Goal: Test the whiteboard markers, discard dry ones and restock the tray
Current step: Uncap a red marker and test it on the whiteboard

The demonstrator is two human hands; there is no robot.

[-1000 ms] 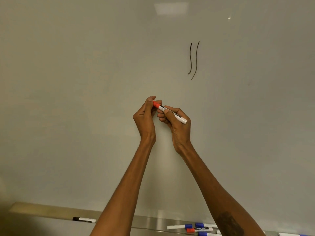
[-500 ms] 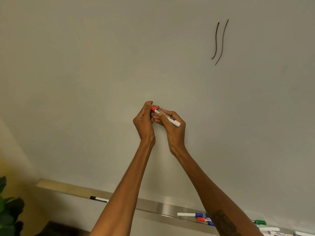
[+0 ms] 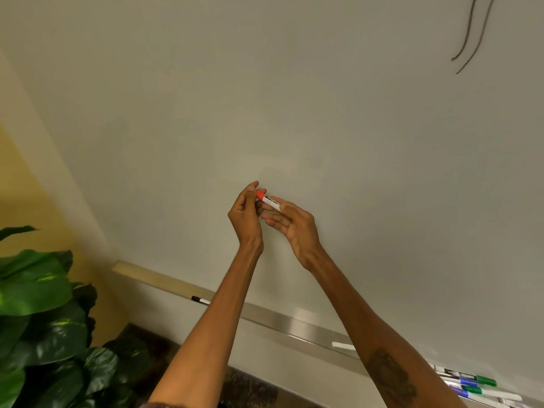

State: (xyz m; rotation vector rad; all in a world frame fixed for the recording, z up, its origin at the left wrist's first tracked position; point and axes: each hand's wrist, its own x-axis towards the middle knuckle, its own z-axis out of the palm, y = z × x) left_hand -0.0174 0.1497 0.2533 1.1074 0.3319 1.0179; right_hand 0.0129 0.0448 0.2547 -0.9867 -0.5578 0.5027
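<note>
- Red-capped white whiteboard marker (image 3: 270,202) sits, in the head view, between both hands. It is raised in front of the pale whiteboard (image 3: 294,113) and well above the long metal tray (image 3: 294,325).
- The left hand (image 3: 245,214) has its fingers curled, thumb and fingertips pinching the red cap (image 3: 260,195).
- The right hand (image 3: 294,228) lays its thumb over the barrel's other end, pressing it onto loosely extended fingers: a light pinch, not a wrap.
- Far below the fingers, a black-capped marker (image 3: 200,300) lies on the tray. Green- and blue-capped markers (image 3: 471,381) cluster beyond the right forearm, and two black test strokes (image 3: 471,39) sit high to the right of the fingers.
- The cap looks about to be pulled. If it releases with a jerk, that loose right-hand pinch could lose the barrel, dropping it toward the tray or the leafy green plant (image 3: 44,304). The freed cap could slip away too.
</note>
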